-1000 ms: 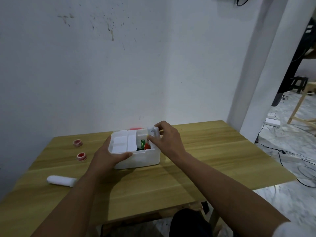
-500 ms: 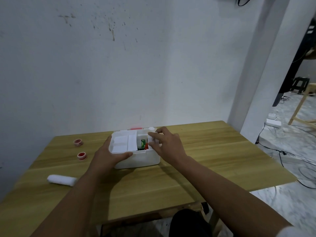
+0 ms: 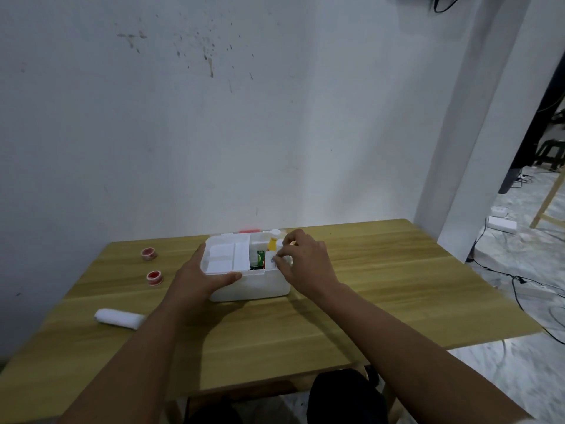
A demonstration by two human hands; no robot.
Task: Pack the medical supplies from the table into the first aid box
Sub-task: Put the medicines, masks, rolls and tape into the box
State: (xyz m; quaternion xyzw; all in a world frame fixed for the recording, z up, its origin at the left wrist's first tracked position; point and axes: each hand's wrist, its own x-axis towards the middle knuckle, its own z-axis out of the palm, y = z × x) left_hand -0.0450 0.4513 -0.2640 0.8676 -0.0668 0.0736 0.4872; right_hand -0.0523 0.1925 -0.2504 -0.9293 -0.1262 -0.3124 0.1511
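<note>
While a white gauze roll (image 3: pixel 119 318) and two red-cored rolls, the far tape roll (image 3: pixel 149 254) and the near tape roll (image 3: pixel 155 277), lie on the table (image 3: pixel 397 286) at left, the left hand (image 3: pixel 198 283) clasps the open first aid box (image 3: pixel 250 290) mid-table. The right hand (image 3: pixel 305 264) pinches a small white item (image 3: pixel 270 259) into its right compartment. Packing seems midway; next, release and reach left.

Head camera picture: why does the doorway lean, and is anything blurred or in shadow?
Head view: wide-angle lens bows the pillar; dim, soft light; left hand and right hand cast faint shadows on the table by the first aid box; floor at lower right looks smeared.
</note>
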